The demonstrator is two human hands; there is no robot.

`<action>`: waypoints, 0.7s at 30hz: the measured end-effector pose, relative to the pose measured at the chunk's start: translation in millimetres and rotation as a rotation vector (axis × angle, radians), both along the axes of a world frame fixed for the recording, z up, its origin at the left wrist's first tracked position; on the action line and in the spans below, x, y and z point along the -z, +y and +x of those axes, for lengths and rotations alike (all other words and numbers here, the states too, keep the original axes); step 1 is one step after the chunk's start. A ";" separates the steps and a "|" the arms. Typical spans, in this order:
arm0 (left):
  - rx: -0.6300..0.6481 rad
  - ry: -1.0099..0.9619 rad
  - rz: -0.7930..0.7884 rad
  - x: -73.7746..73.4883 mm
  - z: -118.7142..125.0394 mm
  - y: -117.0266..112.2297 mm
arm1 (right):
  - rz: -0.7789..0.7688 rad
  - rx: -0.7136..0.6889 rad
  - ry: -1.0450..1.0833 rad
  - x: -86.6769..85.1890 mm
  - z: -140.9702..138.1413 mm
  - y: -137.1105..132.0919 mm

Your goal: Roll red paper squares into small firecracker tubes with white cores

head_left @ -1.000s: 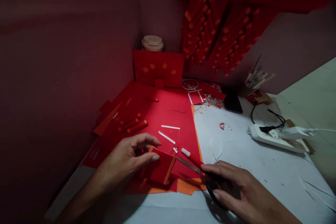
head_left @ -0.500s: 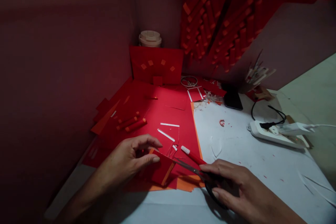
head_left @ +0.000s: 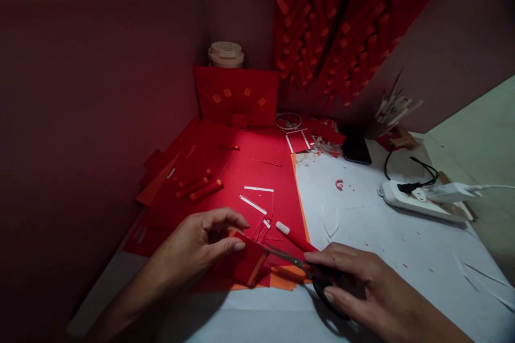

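My left hand (head_left: 193,249) pinches a small piece of red paper (head_left: 246,262) with an orange underside, thumb below and fingers curled above it. My right hand (head_left: 364,289) grips black-handled scissors (head_left: 300,267), whose blades reach left into the edge of that red piece. Both hands hover over large red sheets (head_left: 241,182) laid on the table near its front edge. A red pen with a white cap (head_left: 293,236) lies just beyond the scissors.
Rolled red tubes (head_left: 199,187) and white strips (head_left: 255,197) lie on the red sheets. A folded red card (head_left: 235,97) stands at the back before a lidded cup (head_left: 226,54). A phone (head_left: 356,149), power strip (head_left: 418,198) with cable and charger sit right.
The scissor blades have moved slightly further left into the red piece. The view has tipped up a little; both hands stay in nearly the same place.
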State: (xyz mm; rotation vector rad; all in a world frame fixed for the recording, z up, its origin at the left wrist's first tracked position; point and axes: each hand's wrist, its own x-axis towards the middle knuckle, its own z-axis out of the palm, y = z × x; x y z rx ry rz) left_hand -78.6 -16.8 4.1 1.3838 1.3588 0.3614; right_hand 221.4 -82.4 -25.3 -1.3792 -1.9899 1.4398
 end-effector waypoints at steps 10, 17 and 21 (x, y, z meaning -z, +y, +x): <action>-0.009 -0.007 -0.032 0.2 1.6 -1.5 | 0.007 -0.006 0.021 -0.4 -1.2 1.2; -0.011 -0.001 -0.016 1.9 0.8 -2.1 | -0.004 -0.009 0.002 -2.1 -1.3 1.8; -0.002 0.007 -0.012 1.4 0.8 -1.4 | 0.005 -0.013 -0.005 -3.8 0.0 0.2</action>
